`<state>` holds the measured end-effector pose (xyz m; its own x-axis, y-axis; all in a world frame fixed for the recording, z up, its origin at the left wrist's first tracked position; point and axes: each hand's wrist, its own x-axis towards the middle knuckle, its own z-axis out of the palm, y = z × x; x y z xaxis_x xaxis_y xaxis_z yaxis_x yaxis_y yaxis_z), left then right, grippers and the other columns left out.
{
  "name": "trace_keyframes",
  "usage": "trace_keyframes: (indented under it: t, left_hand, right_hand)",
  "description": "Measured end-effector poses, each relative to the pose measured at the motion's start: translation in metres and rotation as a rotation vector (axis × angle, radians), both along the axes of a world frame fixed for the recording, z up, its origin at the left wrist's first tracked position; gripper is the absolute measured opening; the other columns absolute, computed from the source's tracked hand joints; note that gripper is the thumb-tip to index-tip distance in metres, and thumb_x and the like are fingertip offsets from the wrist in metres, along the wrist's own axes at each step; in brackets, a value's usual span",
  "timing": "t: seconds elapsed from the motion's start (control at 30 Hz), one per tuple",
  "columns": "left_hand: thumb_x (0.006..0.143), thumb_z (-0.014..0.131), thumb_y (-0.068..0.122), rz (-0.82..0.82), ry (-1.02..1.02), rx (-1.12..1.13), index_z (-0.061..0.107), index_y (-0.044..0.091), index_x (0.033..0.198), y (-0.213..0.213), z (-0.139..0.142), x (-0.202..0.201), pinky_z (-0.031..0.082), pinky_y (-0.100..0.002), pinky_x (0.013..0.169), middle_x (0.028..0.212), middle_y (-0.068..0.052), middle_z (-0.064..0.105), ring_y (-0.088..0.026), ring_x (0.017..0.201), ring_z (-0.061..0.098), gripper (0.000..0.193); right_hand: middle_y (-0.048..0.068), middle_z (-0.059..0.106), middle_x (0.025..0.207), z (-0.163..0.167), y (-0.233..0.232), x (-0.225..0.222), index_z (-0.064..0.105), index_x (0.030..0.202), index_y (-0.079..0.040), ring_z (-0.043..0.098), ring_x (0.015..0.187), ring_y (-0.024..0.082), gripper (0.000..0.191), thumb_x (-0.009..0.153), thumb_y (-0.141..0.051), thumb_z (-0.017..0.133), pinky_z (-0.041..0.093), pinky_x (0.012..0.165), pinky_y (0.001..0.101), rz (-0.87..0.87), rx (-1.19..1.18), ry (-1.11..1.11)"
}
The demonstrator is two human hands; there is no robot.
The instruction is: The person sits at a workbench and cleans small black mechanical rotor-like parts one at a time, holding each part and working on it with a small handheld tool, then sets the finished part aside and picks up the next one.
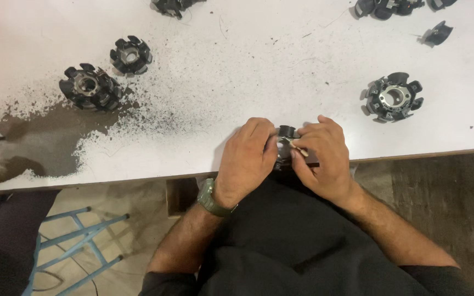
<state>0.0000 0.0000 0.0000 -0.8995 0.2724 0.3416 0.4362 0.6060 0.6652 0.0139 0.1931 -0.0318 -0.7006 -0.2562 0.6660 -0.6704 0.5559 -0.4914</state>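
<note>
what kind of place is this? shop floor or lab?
Likely a small workshop or assembly bench, not a lab. Black toothed ring-shaped parts lie about a worn white table smeared with dark grime. The left hand and right hand work a small dark part at its edge.

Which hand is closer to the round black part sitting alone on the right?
Right. The right hand sits just below-left of the round black part; the left hand is farther left.
</note>
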Motion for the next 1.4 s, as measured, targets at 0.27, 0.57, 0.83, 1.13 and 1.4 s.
trace_keyframes:
  t: [0.27, 0.57, 0.83, 1.13, 1.4]
  left_hand:
    - [0.091, 0.069, 0.009, 0.031, 0.001, 0.031, 0.063, 0.006, 0.102, -0.002, 0.001, 0.009, 0.052, -0.046, 0.078, 0.104, -0.010, 0.065, -0.035, 0.088, 0.065, 0.013]
    - [0.090, 0.069, 0.007, 0.023, -0.005, 0.027, 0.062, 0.005, 0.103, 0.001, -0.005, 0.010, 0.053, -0.045, 0.077, 0.104, -0.011, 0.065, -0.032, 0.087, 0.065, 0.015]
    - [0.085, 0.067, 0.003, 0.038, 0.041, 0.003, 0.060, 0.002, 0.104, 0.003, -0.024, 0.011, 0.053, -0.044, 0.076, 0.106, -0.012, 0.063, -0.032, 0.088, 0.064, 0.020]
    - [0.085, 0.065, 0.001, 0.026, 0.162, 0.012, 0.057, 0.001, 0.107, 0.009, -0.022, 0.018, 0.053, -0.043, 0.083, 0.112, -0.013, 0.060, -0.033, 0.096, 0.063, 0.023]
    - [0.095, 0.077, 0.042, 0.345, 0.228, -0.409, 0.053, -0.006, 0.135, -0.096, 0.009, -0.088, 0.045, -0.053, 0.111, 0.140, -0.030, 0.056, -0.041, 0.131, 0.054, 0.066]
  right_hand:
    - [0.010, 0.067, 0.102, 0.001, -0.004, 0.005, 0.064, 0.106, -0.006, 0.065, 0.107, 0.029, 0.031, 0.080, 0.002, 0.079, 0.042, 0.114, 0.0561, -0.017, 0.054, -0.007]
    - [0.009, 0.068, 0.102, -0.003, 0.000, 0.006, 0.064, 0.107, -0.007, 0.066, 0.108, 0.029, 0.031, 0.081, 0.003, 0.080, 0.042, 0.115, 0.0565, -0.013, 0.094, -0.002]
    - [0.009, 0.067, 0.104, -0.004, 0.001, 0.004, 0.062, 0.108, -0.006, 0.067, 0.108, 0.028, 0.032, 0.083, 0.003, 0.079, 0.049, 0.109, 0.0534, 0.041, 0.074, 0.006]
    - [0.010, 0.067, 0.105, 0.004, -0.001, 0.010, 0.063, 0.110, -0.008, 0.066, 0.109, 0.030, 0.036, 0.082, 0.004, 0.081, 0.048, 0.110, 0.0536, -0.019, 0.177, 0.022]
    - [0.010, 0.065, 0.109, -0.003, 0.045, -0.011, 0.061, 0.118, -0.005, 0.062, 0.102, 0.024, 0.026, 0.099, -0.002, 0.079, 0.043, 0.113, 0.0510, -0.206, 0.245, 0.014]
